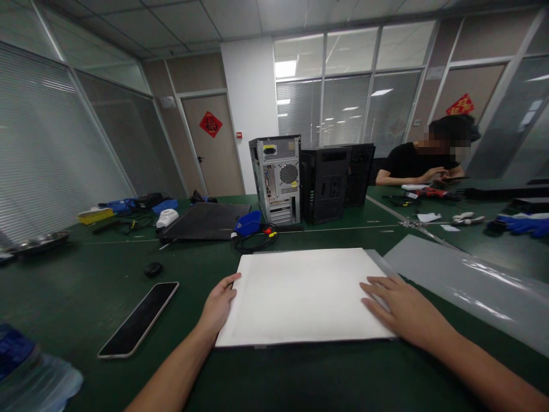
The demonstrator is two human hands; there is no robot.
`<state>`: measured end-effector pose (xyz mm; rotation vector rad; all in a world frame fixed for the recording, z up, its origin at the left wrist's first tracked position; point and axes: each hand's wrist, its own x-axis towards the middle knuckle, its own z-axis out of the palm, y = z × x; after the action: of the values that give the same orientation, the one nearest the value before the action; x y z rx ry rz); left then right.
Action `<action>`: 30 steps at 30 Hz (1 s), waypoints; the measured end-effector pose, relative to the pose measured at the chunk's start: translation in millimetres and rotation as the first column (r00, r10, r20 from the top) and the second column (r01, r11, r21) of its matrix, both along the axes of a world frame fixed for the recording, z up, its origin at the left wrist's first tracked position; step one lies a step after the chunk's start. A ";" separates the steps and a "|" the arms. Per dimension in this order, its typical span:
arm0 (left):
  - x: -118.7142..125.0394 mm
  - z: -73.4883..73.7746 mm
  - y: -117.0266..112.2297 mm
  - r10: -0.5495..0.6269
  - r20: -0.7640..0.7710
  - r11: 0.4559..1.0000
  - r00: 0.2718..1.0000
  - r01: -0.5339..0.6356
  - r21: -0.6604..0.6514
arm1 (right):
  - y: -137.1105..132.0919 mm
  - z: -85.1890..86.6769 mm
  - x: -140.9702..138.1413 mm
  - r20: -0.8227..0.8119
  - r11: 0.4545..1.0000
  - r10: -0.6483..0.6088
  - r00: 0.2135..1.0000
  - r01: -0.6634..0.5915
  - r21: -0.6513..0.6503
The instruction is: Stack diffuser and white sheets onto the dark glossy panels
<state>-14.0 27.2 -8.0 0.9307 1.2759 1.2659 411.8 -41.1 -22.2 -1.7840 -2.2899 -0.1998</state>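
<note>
A flat white rectangular sheet (300,297) lies in front of me, with a thin dark edge showing under its near side. Its exact kind is not clear. My left hand (218,306) grips the sheet's left edge, thumb and forefinger against the border and the other fingers hidden. On the right edge my right hand (398,306) rests with its fingers spread over the white surface, holding nothing. A greyish strip of another layer shows beneath the sheet at its upper right. Beside it, to the right, lies a shiny translucent plastic sheet (476,292).
On the green table (189,355) are a phone (139,320), a small black round object (153,269) and, at lower left, a plastic bottle (38,372). Computer cases (281,180) stand behind, near a black panel (206,222). A person (422,163) sits at far right.
</note>
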 end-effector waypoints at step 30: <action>0.1 -2.3 1.0 -0.052 -0.009 0.999 0.999 0.052 0.002 | -11.8 2.0 -33.8 -0.022 1.000 0.000 1.000 0.000 0.028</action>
<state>-13.9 28.2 -10.3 0.9658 1.2498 1.2245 378.0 -52.8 -20.2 -1.7637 -2.2607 -0.2106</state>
